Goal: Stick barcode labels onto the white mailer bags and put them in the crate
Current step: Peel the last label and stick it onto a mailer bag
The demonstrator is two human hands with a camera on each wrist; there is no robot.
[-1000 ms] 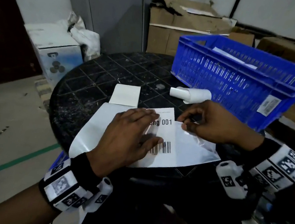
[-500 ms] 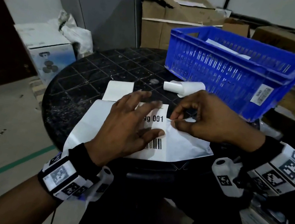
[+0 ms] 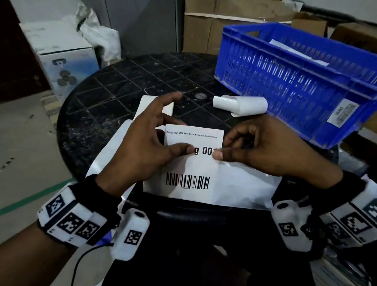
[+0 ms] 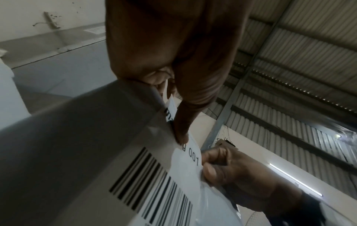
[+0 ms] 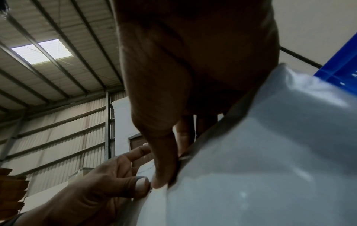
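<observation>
Label on bag, both raised at near edge of surface, long axis running away from person, barcode end nearest. Left hand pinching label's left side, right hand pinching right edge with bag. Crate beyond right hand, so right nearer. Head view shows crate; left wrist view shows thumb on print.
</observation>
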